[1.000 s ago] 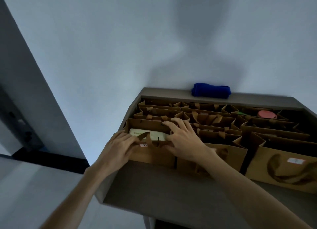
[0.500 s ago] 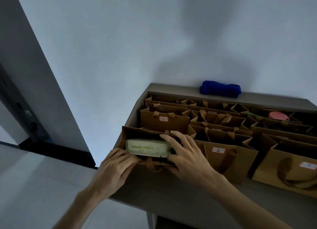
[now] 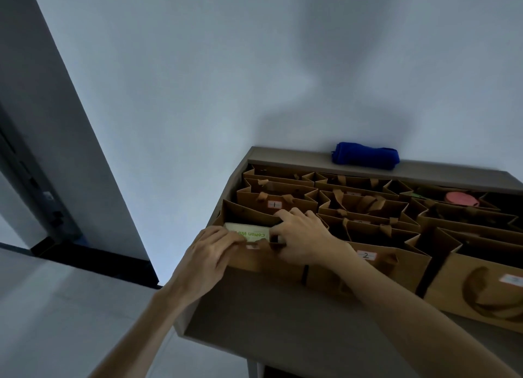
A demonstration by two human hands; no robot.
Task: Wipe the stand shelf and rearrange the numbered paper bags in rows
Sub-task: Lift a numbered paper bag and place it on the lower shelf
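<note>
A: Where's the bag she's working on?

B: At the front-left corner of the stand shelf [image 3: 254, 321]. The front-left paper bag [image 3: 254, 260] stands upright with a pack of cotton wipes [image 3: 250, 231] showing in its open mouth. Both hands are on it: the left hand [image 3: 208, 257] curls its grip over the near rim at the left end, and the right hand [image 3: 304, 240] pinches the top edge at the right end, fingers reaching across the mouth.

A: How would it handle?

B: Light, I'd judge. It's thin kraft paper, stiff enough to stand but quick to crease or buckle if squeezed. The wipes add a little weight low down. Taking it by both ends of the rim, as now, looks sound; the ribbon handles would let it swing.

A: Room to move it?

B: Tight. The bag marked 1 [image 3: 276, 202] stands just behind, the bag marked 2 [image 3: 379, 267] touches or nearly touches it on the right, and more bags fill the rows beyond. The shelf's left edge is right beside it, with open floor below. The only free surface is the bare strip in front. A folded blue cloth [image 3: 366, 156] lies on the back ledge, well apart from both hands.

A: So lift straight up?

B: Or slide toward the front, minding that left edge.
</note>
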